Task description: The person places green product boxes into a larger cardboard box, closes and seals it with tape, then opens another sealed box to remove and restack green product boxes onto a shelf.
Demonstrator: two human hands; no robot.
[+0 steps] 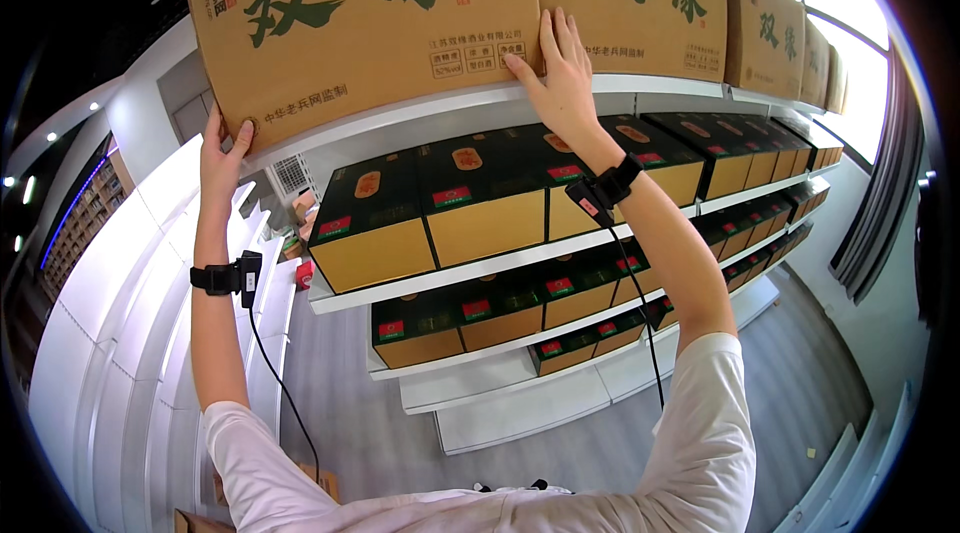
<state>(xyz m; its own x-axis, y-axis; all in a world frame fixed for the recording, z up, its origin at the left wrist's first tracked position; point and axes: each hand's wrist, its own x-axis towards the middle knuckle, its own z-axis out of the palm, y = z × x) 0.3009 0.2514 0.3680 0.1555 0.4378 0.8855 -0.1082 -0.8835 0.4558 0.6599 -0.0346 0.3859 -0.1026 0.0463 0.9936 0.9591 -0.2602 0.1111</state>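
A large brown cardboard box [355, 53] with green characters rests on the top white shelf, beside a similar box [640, 23] to its right. My left hand [222, 155] grips its lower left corner, thumb on the front and fingers round the edge. My right hand [560, 83] lies on the front near the box's right edge, fingers stretched out and apart from the thumb. Straps with small black devices and cables are on both forearms.
Lower shelves [350, 300] hold rows of black-and-gold boxes [485, 233]. More cartons [760, 28] stand along the top right. Empty white shelving [100, 333] is at left. A window [850, 78] and grey curtain [870, 233] are at right, above grey flooring [800, 353].
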